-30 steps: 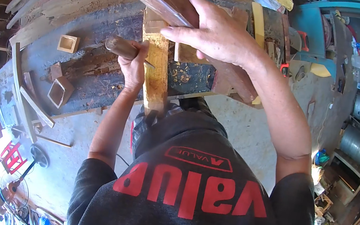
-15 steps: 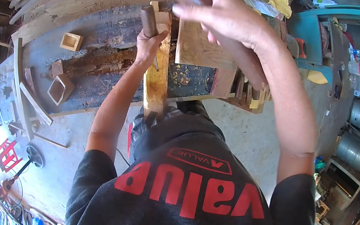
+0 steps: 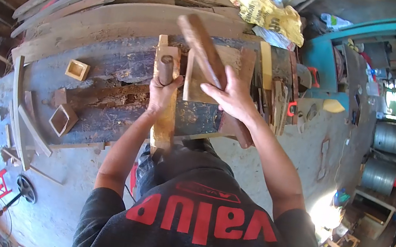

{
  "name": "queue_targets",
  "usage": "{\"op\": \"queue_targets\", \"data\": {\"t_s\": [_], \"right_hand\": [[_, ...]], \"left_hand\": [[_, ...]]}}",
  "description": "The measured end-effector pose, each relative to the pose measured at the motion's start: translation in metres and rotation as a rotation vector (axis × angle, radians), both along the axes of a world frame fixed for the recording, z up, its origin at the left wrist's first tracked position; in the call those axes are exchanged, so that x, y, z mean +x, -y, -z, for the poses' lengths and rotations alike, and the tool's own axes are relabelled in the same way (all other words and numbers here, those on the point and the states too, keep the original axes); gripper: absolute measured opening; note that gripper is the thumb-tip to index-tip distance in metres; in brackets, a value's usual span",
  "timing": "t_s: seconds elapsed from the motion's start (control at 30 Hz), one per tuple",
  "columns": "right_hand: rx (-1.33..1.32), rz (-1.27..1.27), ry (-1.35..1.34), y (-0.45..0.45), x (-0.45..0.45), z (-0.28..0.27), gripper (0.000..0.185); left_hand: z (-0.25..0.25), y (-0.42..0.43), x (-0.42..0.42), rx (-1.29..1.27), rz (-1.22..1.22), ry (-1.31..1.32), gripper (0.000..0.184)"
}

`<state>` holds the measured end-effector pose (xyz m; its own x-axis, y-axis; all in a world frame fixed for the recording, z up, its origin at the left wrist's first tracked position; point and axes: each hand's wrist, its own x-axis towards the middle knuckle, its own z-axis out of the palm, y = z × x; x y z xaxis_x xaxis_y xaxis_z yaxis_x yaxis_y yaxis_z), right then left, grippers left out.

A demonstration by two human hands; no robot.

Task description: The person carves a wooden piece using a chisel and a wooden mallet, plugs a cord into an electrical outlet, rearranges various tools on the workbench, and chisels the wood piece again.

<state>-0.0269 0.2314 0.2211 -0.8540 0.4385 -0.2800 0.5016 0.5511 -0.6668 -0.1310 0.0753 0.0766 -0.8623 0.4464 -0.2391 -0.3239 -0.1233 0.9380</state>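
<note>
My left hand [image 3: 160,97] is wrapped round the thick wooden handle of a chisel [image 3: 165,69], which stands nearly upright over a pale wooden bar [image 3: 164,124]. The chisel's tip is hidden behind my hand. The bar runs from the workbench [image 3: 113,63] toward my lap. To the right, my right hand [image 3: 234,97] is closed round a long brown wooden club [image 3: 203,50]. Its far end slants up to the left, beyond the chisel handle and apart from it in the picture. Below the club lies a broad wooden board [image 3: 196,78].
Two small hollow wooden boxes, a square one [image 3: 77,70] and a larger one [image 3: 63,120], sit on the bench's left. Curved wooden strips [image 3: 33,123] lie at its left end. Stacked planks [image 3: 139,7] and a yellow sack [image 3: 265,13] are behind. Narrow wood pieces [image 3: 278,103] lie right.
My right hand has come down from its raised position with the club. My left hand still grips the chisel on the bar. The whole view has shifted, showing more of the back.
</note>
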Motion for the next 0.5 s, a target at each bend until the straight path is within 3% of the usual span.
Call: {"op": "queue_targets", "data": {"t_s": [0.07,0.1,0.17,0.2,0.3,0.37,0.5], "right_hand": [[0.076,0.089,0.027,-0.004,0.008,0.005,0.062],[0.079,0.140,0.194,-0.007,0.007,-0.003,0.060],[0.229,0.149,0.011,-0.023,0.020,0.037,0.060],[0.294,0.159,-0.008,-0.027,0.022,0.046,0.061],[0.466,0.174,-0.024,-0.027,0.025,0.068,0.062],[0.528,0.184,0.007,-0.023,0.028,0.086,0.063],[0.608,0.188,0.046,-0.008,0.037,0.097,0.066]], "left_hand": [[-0.022,0.009,0.011,-0.044,0.047,0.053,0.010],[-0.024,0.011,0.017,-0.015,0.063,0.002,0.011],[-0.038,0.019,0.022,-0.040,0.194,-0.132,0.015],[-0.032,0.018,0.025,-0.079,0.203,-0.372,0.017],[-0.017,0.014,0.028,0.103,0.274,-0.557,0.018],[-0.020,0.018,0.023,-0.089,0.536,-1.047,0.029],[0.007,0.032,0.019,-0.337,0.811,-1.339,0.026]]}}
